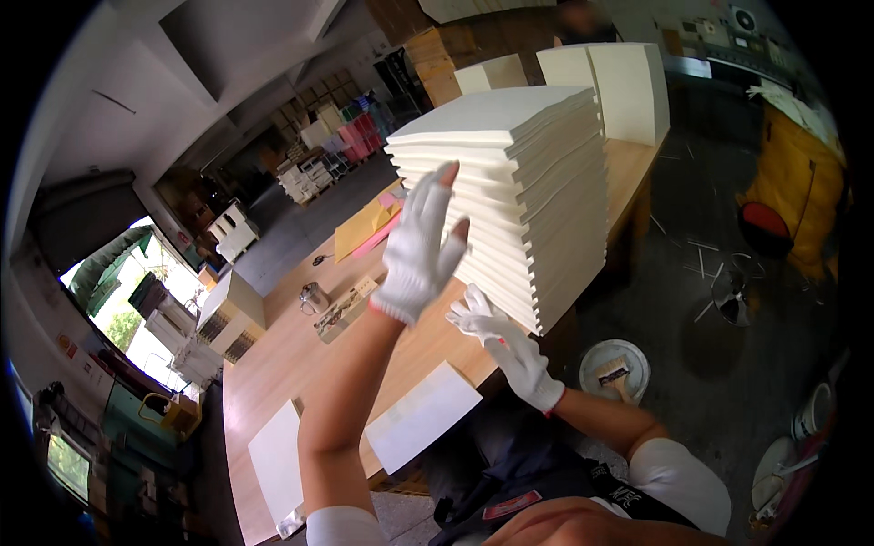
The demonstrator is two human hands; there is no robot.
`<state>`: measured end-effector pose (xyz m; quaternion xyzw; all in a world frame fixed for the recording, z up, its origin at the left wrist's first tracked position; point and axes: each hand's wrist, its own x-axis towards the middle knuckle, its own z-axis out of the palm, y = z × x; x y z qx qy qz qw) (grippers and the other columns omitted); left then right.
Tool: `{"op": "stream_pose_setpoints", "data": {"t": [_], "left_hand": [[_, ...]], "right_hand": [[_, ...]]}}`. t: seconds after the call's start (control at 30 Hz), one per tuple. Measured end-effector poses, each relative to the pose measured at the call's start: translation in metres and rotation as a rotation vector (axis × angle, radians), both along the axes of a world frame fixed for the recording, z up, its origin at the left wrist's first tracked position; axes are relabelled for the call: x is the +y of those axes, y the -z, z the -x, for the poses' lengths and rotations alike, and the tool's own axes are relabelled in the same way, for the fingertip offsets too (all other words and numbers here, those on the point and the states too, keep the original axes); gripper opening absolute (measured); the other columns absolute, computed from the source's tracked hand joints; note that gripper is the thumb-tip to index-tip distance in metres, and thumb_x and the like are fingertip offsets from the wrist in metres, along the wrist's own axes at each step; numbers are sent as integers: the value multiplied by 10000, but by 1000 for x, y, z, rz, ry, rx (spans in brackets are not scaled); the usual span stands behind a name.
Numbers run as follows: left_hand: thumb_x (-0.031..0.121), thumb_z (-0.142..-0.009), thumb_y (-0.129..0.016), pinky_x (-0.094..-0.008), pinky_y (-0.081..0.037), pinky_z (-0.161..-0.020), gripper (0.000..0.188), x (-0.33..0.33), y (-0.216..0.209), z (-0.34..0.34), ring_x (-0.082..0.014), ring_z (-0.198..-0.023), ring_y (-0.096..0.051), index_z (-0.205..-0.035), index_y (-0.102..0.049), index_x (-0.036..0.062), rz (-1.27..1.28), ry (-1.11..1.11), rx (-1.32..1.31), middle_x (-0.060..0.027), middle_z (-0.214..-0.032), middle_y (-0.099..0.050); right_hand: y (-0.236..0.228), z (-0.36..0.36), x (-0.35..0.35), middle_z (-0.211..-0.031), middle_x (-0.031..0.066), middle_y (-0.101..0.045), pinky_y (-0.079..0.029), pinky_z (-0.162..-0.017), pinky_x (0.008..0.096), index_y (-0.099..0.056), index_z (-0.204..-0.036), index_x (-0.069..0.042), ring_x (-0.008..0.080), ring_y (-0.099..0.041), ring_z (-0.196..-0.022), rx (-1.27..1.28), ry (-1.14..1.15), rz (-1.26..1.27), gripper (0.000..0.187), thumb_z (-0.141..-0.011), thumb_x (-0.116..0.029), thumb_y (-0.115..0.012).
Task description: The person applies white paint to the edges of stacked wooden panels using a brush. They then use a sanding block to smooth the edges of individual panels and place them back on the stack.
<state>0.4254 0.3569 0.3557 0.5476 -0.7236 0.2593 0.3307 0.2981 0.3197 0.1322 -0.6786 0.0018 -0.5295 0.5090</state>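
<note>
**Gloved hands at the tall paper stack**

While both hands worked the near face of the stack, neither grip was clenched on anything. Left hand [417, 253], white-gloved, was raised with fingers spread, released, palm toward the stack of cream sheet bundles [510, 191]. Right hand [505, 341], also gloved, lay open low against the stack's bottom corner, fingertips touching the lowest bundles.

Stack sat on the wooden counter [300, 355], bundles stepped unevenly, leaning toward the near counter edge. Judged risk: a push high up could slide the upper bundles off, since they overhang and nothing braces them.

Open counter lay to the left; loose white sheets [421, 414] near the front edge. Right of the counter, the floor dropped away, with a brush in a white pail [614, 369] below.
</note>
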Motion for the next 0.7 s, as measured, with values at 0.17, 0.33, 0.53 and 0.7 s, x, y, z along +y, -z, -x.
{"op": "stream_pose_setpoints", "data": {"t": [0.17,0.33,0.53,0.7], "left_hand": [[130,-872,-588,-428,-498,-948,429,-68,-18,-12,-344,-1201,-543,-1297,-537,152,-142,-296,42,-121,-1295,-578],[128,-847,-527,-436,-488,-926,366,-78,-39,-21,-364,-1156,-547,-1205,-605,124,-167,-291,-111,-131,-1216,-600],[149,-798,-589,-413,-494,-910,370,-91,-41,-21,-320,-1127,-551,-1162,-654,156,-175,-363,-219,-77,-1161,-618],[167,-908,-508,-386,-490,-883,231,-115,-65,-44,-307,-1020,-620,-1085,-638,94,-329,-423,101,-103,-1132,-660]], "right_hand": [[38,38,-6,-1172,151,-672,-490,-947,363,-629,-1228,0,273,-638,-1087,175,1,-58,305,-977,-173,-606],[61,41,-13,-1149,150,-675,-510,-921,350,-631,-1199,6,263,-657,-1053,168,-47,-116,264,-960,-106,-611],[78,35,-8,-1136,142,-683,-517,-923,328,-642,-1167,11,232,-661,-1060,159,-106,-202,229,-969,-101,-613],[92,41,-4,-1132,120,-689,-518,-925,335,-651,-1145,-13,227,-663,-1065,176,-109,-195,207,-981,-131,-606]]}}
